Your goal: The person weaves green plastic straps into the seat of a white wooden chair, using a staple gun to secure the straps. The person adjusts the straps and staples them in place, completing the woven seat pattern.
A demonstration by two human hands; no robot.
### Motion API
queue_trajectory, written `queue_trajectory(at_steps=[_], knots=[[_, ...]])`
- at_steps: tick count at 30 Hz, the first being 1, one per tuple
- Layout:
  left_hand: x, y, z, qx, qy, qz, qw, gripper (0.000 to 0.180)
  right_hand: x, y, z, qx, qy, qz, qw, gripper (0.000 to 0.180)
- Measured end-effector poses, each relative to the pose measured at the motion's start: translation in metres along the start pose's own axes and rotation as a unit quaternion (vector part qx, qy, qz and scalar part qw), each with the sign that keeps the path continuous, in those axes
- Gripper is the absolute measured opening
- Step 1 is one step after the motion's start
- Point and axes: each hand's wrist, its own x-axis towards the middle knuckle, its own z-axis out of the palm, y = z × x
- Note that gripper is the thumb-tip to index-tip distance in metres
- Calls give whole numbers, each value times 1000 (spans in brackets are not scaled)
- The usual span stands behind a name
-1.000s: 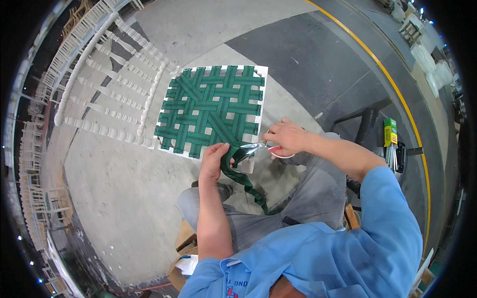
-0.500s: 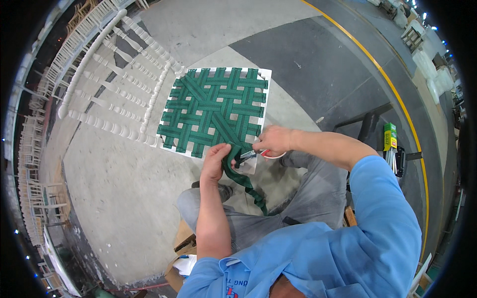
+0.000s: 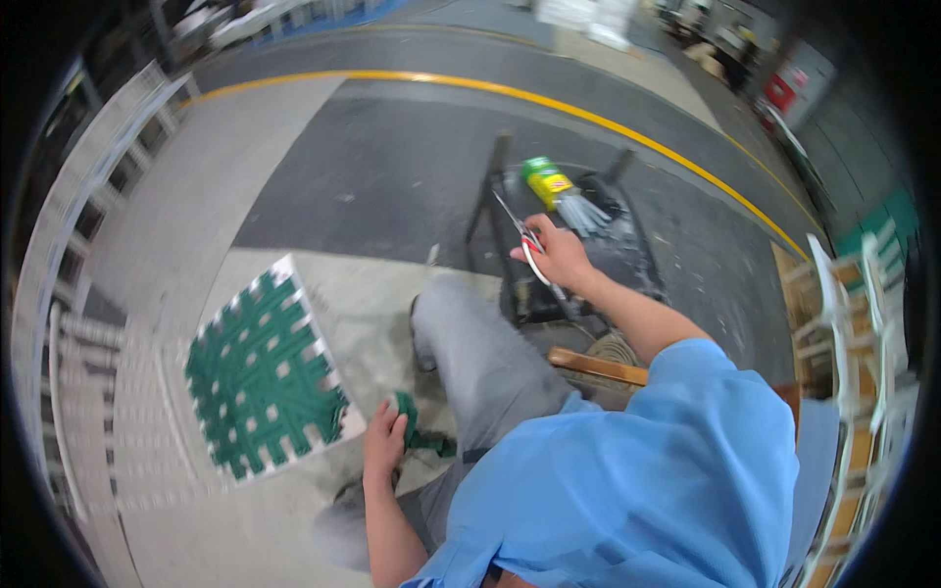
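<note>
My left hand is closed around a loose length of green webbing strap, whose tail hangs down beside my knee. Just left of it stands a white chair whose seat is woven from the same green webbing; the held strap looks apart from the seat's corner. Out to the right, my right hand grips scissors by their red and white handles. Their blades point up and away, over the edge of a black chair. Motion blurs much of the picture.
On the black chair lie a green and yellow box and a bunch of grey strips. A wooden bar shows beside my hip. White chair frames line the right side, and more white furniture the left. A yellow line crosses the floor.
The view has swung to the right. My right hand has carried the scissors from the strap at the seat's corner over to the black chair. My left hand keeps the strap, now separate from the seat.
</note>
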Motion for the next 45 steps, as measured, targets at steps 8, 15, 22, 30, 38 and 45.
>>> queue_trajectory(at_steps=[8, 15, 22, 30, 38, 45], knots=[[10, 25, 51, 227, 82, -49, 969, 27, -93, 193, -29, -123, 134, 320, 930, 49], [23, 4, 69, 230, 179, -165, 942, 27, -37, 271, 2, -139, 129, 280, 941, 45], [18, -74, 63, -54, 562, -431, 704, 34, 109, 298, 98, -24, 130, 48, 990, 36], [69, -111, 79, -438, 756, -212, 439, 27, 204, 39, 344, 234, -196, -217, 927, 32], [112, -123, 75, -476, 735, -215, 433, 28, 139, -141, 490, 258, -462, -130, 838, 58], [89, -136, 67, -481, 737, -203, 429, 27, 110, -153, 492, 223, -458, -184, 841, 64]])
